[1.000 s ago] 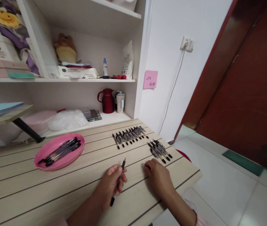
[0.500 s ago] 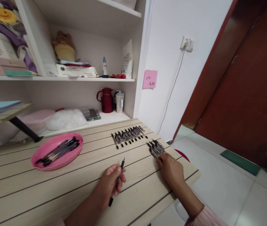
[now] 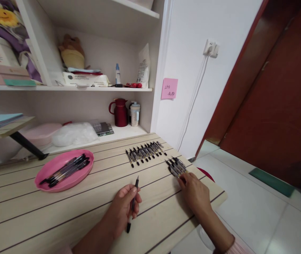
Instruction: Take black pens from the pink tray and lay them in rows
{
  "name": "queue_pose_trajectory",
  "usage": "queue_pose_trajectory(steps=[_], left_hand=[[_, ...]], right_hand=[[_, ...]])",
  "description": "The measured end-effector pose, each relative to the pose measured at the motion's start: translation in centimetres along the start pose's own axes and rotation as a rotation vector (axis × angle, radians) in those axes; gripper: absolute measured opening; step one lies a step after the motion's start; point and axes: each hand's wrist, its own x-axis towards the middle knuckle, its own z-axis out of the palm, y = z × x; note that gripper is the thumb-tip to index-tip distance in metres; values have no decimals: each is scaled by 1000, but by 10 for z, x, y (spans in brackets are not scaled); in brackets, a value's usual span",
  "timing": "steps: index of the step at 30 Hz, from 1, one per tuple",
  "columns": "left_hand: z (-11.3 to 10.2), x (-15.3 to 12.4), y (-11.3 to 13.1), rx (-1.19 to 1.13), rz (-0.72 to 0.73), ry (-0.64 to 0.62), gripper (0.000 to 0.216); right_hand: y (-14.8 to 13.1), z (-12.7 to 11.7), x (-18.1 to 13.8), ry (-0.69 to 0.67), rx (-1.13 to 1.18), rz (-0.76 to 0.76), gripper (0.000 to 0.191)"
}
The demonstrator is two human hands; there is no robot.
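My left hand (image 3: 124, 208) is closed around a black pen (image 3: 133, 201), its bare writing tip pointing up and away and its black end toward me. Farther right, my right hand (image 3: 196, 193) reaches down to a small group of pens (image 3: 176, 167) near the table's right edge. Its thumb and fingers are pinched together at their near ends, and what lies between them is hidden. Behind both hands, a slanting row of several clear-barrelled pens (image 3: 145, 152) lies side by side on the table.
On the left stands a pink oval dish (image 3: 39, 181) with several pens inside. The striped wooden table (image 3: 92, 211) meets a white shelf unit (image 3: 137, 130) holding a red jug (image 3: 121, 113), a cup (image 3: 135, 115) and a plastic bag (image 3: 73, 134). A black bracket (image 3: 28, 145) supports a raised ledge.
The pen in my left hand has tilted more upright, its tip shifting slightly left and its lower end slightly right. My right hand has moved a little rightward beside the small pen group.
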Motion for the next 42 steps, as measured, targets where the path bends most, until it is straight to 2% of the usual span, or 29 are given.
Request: queue_pose_trajectory(steps=[2,6,8,12,20,25,29,33,42], left_hand=[[1,-1,0,-137,5,16,19],[3,-2,1,-358,26,70,15],[4,-2,2,-391,49,96,14],[6,-3,4,-398,79,121,13],[4,-6,4,-335,41,12,19],[4,-8,6,-255,18,15,29],[5,-7,8,-202,14,17,25],[5,-6,7,-170,11,11,19],[3,-6,5,-162,21,-13,18]], right_hand=[[-17,-1,-18,-5,220,-55,17],[-64,5,-61,-288,720,-232,10],[-82,7,-75,-335,785,-258,7],[-95,5,-81,-262,704,-305,16],[-79,5,-73,-174,468,-301,15],[-39,1,-38,-70,149,-212,18],[-7,5,-7,-75,-48,-140,18],[4,11,4,-109,-84,-118,18],[6,13,2,-99,-76,-94,18]])
